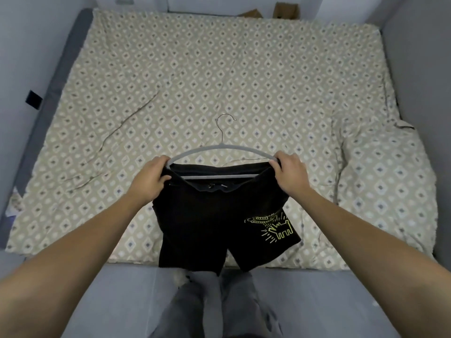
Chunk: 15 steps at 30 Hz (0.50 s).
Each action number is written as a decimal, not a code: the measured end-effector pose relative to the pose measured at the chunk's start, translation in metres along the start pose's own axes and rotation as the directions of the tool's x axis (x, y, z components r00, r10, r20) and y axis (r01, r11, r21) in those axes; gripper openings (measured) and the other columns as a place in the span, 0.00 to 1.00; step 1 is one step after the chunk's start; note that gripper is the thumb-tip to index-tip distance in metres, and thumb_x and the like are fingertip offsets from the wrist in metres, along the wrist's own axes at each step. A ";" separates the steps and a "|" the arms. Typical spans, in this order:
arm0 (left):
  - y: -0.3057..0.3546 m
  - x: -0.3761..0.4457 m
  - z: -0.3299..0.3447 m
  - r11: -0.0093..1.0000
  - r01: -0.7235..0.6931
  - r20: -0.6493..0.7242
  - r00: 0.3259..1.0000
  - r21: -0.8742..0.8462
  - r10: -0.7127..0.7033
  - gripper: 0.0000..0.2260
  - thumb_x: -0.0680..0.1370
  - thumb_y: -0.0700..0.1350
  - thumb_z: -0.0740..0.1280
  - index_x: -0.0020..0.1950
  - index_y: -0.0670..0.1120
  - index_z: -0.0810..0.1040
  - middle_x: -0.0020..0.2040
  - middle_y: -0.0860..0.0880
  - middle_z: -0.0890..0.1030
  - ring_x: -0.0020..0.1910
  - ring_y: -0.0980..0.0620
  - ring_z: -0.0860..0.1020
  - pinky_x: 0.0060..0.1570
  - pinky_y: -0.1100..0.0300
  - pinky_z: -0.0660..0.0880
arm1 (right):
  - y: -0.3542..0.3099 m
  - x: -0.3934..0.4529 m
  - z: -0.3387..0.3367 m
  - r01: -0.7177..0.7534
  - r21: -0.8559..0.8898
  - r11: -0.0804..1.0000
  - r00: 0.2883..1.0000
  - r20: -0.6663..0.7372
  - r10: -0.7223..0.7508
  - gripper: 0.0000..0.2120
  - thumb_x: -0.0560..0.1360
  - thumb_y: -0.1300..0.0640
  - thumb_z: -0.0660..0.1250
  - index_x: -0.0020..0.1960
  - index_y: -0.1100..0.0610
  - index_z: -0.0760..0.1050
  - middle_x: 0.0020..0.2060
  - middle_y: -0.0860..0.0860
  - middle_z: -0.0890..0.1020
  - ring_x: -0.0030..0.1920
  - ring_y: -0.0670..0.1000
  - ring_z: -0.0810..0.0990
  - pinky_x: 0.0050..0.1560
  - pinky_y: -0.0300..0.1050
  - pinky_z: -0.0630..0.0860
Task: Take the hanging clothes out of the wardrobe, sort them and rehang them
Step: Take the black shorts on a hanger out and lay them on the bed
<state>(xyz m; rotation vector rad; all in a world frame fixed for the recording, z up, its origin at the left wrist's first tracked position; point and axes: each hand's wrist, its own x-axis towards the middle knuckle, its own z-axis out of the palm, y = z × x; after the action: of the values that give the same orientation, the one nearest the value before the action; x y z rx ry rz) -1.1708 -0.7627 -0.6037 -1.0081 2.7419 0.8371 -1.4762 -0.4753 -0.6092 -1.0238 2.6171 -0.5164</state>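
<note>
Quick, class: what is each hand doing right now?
Left hand: grips the black shorts and the grey hanger at its left end.
Right hand: grips both at the right end.

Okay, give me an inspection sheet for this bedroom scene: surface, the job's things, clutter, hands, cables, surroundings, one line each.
Surface: bed with a diamond-patterned cover, wrinkled, bunched up at the right edge.
Job's things: black shorts with a yellow print on one leg, waistband at a grey hanger, its metal hook pointing away from the person.
Clutter: thin twig-like strand lying on the cover at left.
Hands: left hand and right hand each grip a waistband end at the hanger's shoulders.
Cables: nothing seen.
Surroundings: cardboard boxes beyond the bed's far edge; pale walls both sides.
</note>
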 end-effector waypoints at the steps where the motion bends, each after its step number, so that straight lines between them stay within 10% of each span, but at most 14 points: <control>1: -0.003 0.014 0.007 1.000 0.004 0.012 1.000 0.025 -0.005 0.12 0.82 0.40 0.68 0.58 0.54 0.69 0.53 0.52 0.74 0.51 0.49 0.73 0.51 0.49 0.73 | 0.007 0.011 0.009 0.006 0.017 1.000 1.000 0.022 -0.007 0.13 0.86 0.49 0.60 0.45 0.53 0.70 0.36 0.51 0.74 0.44 0.55 0.72 0.39 0.53 0.71; 9: -0.044 0.095 0.068 0.992 0.053 0.078 0.995 0.111 -0.061 0.12 0.81 0.41 0.67 0.61 0.52 0.69 0.52 0.50 0.71 0.51 0.46 0.72 0.46 0.45 0.75 | 0.056 0.087 0.101 0.052 0.064 0.997 0.992 0.111 -0.059 0.13 0.85 0.53 0.61 0.44 0.58 0.70 0.33 0.51 0.73 0.37 0.60 0.74 0.36 0.50 0.63; 15: -0.071 0.149 0.111 0.979 0.115 0.021 0.993 0.166 -0.120 0.09 0.82 0.41 0.66 0.58 0.48 0.69 0.51 0.48 0.70 0.51 0.45 0.72 0.41 0.47 0.74 | 0.070 0.147 0.146 0.039 0.109 0.993 0.985 0.163 -0.056 0.07 0.84 0.55 0.64 0.57 0.58 0.75 0.50 0.55 0.75 0.50 0.59 0.74 0.49 0.54 0.71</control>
<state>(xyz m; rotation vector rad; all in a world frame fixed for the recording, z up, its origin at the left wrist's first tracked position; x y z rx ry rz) -1.2517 -0.8335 -0.7709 -1.1006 2.6439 0.5924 -1.5659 -0.5619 -0.7891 -1.0502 2.3989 -0.5486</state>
